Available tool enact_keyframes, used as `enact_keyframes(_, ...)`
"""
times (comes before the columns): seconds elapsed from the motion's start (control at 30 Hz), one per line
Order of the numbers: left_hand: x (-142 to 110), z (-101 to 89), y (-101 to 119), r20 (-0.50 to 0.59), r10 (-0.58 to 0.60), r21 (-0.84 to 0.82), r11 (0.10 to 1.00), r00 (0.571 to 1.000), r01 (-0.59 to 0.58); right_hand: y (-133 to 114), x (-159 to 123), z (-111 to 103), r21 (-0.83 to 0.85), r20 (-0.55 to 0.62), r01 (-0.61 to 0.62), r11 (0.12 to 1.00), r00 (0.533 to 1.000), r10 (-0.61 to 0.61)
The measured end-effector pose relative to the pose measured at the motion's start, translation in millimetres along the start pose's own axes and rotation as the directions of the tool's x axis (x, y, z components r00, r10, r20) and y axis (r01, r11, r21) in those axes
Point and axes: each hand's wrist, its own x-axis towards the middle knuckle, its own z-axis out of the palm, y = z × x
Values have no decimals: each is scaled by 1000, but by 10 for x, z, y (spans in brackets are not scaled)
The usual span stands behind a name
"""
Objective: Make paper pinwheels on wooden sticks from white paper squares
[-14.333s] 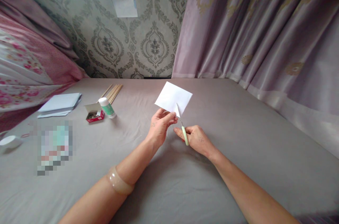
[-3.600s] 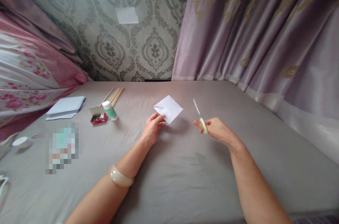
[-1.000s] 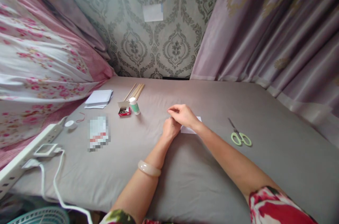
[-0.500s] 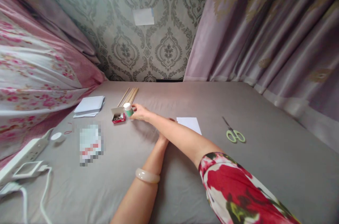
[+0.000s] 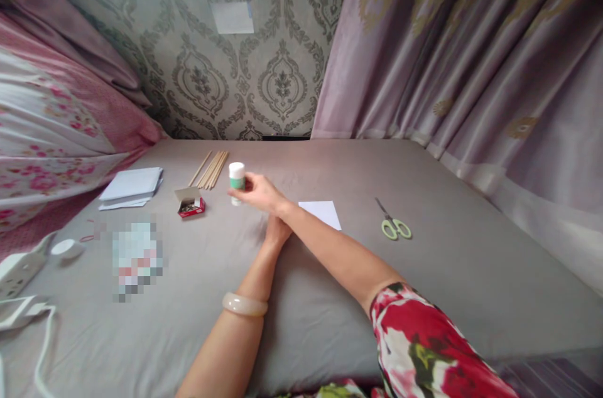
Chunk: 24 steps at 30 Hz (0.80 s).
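Observation:
My right hand (image 5: pixel 260 193) grips a glue stick (image 5: pixel 237 173), a short white cylinder with a green band, held upright above the bed sheet. My left hand (image 5: pixel 277 231) rests low on the sheet, partly covered by my right forearm, so its fingers are hidden. Beyond that forearm lies a white sheet of paper (image 5: pixel 325 214). Left of the glue stick sits a small red box (image 5: pixel 194 210) with its flap up and small dark metal pieces inside. Several thin wooden sticks (image 5: pixel 214 170) lie behind the box.
Scissors (image 5: pixel 396 228) with green handles lie to the right. On the left are a stack of white paper (image 5: pixel 130 186), a blurred-out packet (image 5: pixel 136 255), a round white object (image 5: pixel 67 249) and a power strip (image 5: pixel 17 272) with a white cable (image 5: pixel 44 348). Curtains flank the bed.
My right hand has carried the glue stick away from the red box, to the right and back towards me. The view has turned right, so everything appears further left.

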Motion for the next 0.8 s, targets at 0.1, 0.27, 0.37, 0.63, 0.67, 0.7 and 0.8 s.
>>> enact_keyframes(0.1, -46, 5, 88, -69, -7, 32, 999, 998, 9, -79, -429, -593, 158, -96, 29, 987, 995, -14)
enact_keyframes(0.27, -156, -17, 191, -192, 299, 356, 909, 935, -217, -68, -1013, -1470, 166, -172, -130, 978, 972, 158)
enact_keyframes(0.37, -221, -34, 182, -139, 383, 486, 830, 913, -274, 16, -1161, -1754, 37, -160, -184, 982, 969, 188)
enact_keyframes(0.63, -351, 30, 231, 150, 419, 560, 710, 895, -426, 153, -1265, -2024, -373, -144, -200, 906, 977, 157)
enact_keyframes(0.67, -352, 43, 234, 172, 417, 554, 708, 893, -438, 162, -1272, -2026, -410, -154, -212, 887, 975, 161)
enact_keyframes(0.7, -350, 53, 232, 189, 418, 546, 707, 888, -449, 170, -1277, -2020, -444, -166, -223, 868, 972, 166)
enact_keyframes(0.8, -336, 71, 203, 218, 428, 526, 705, 877, -475, 175, -1269, -1960, -514, -207, -246, 822, 965, 159)
